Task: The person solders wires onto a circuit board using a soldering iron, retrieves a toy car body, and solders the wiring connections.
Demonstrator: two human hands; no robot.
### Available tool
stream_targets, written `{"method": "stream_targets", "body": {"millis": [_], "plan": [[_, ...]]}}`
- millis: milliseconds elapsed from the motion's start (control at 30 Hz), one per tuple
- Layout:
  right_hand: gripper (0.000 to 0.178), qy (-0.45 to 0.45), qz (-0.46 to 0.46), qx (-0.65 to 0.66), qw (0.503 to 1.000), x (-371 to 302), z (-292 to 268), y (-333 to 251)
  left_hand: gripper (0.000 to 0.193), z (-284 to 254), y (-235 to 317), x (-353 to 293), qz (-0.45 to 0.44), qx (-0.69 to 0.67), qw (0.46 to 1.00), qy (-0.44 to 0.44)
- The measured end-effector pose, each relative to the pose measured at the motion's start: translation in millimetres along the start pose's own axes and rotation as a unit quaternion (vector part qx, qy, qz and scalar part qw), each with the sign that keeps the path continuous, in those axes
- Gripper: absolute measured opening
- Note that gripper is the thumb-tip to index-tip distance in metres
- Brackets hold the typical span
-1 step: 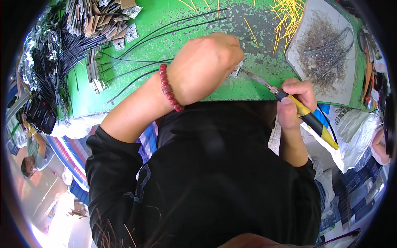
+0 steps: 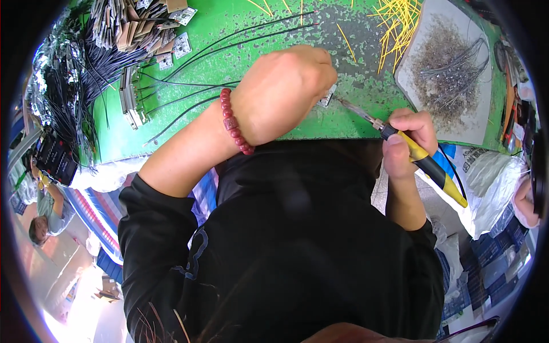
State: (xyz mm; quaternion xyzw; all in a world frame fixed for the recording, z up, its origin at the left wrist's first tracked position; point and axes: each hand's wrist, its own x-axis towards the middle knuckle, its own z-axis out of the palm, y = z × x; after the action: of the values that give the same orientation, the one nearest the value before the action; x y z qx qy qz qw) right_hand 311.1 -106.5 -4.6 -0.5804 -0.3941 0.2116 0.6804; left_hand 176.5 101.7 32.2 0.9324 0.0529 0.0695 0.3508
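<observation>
My left hand [image 2: 286,94], with a red bead bracelet [image 2: 231,123] at the wrist, is curled over the green worktop. A small whitish circuit board [image 2: 329,96] sticks out from under its fingers, which are largely hidden. In my right hand [image 2: 407,137] is a yellow-and-black soldering iron [image 2: 437,171], gripped like a pen. Its metal tip points left and reaches close to the board's right edge; whether they touch I cannot tell. Black wires [image 2: 211,50] run across the worktop behind and left of my left hand.
Stacked boards with brown backing [image 2: 134,28] and a thick bundle of black wires [image 2: 63,103] fill the far left. A metal bracket-like piece [image 2: 131,97] stands nearer. Yellow wires [image 2: 394,34] lie at the far right, beside a pale pad [image 2: 480,114] with dark residue. Another person [image 2: 48,214] shows at left.
</observation>
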Motion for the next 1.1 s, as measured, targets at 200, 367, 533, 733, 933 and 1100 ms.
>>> {"method": "stream_targets", "body": {"millis": [200,367,533,733,933,1100], "plan": [[0.025,-0.015,0.002,-0.044,0.999,1.2,-0.4,-2.3,0.007,0.1,0.3,1.6,-0.010,-0.003,1.000,-0.006],[0.019,-0.032,-0.001,-0.068,0.997,4.4,0.9,-1.6,0.007,0.3,-0.5,1.7,-0.009,-0.007,1.000,-0.002],[0.022,0.026,-0.009,0.038,0.999,0.0,0.8,1.1,0.008,0.4,-0.7,1.7,-0.010,-0.012,1.000,-0.001],[0.029,-0.003,-0.008,-0.025,1.000,-2.3,-2.2,2.4,0.009,-1.0,0.2,2.9,-0.012,0.006,1.000,-0.016],[0.030,0.007,-0.015,-0.001,1.000,-1.0,-1.1,4.8,0.010,-3.0,0.5,12.4,0.007,0.054,0.996,-0.064],[0.027,-0.005,-0.020,-0.034,0.999,1.9,1.4,-0.2,0.010,-6.8,3.8,15.5,0.013,0.078,0.993,-0.084]]}}
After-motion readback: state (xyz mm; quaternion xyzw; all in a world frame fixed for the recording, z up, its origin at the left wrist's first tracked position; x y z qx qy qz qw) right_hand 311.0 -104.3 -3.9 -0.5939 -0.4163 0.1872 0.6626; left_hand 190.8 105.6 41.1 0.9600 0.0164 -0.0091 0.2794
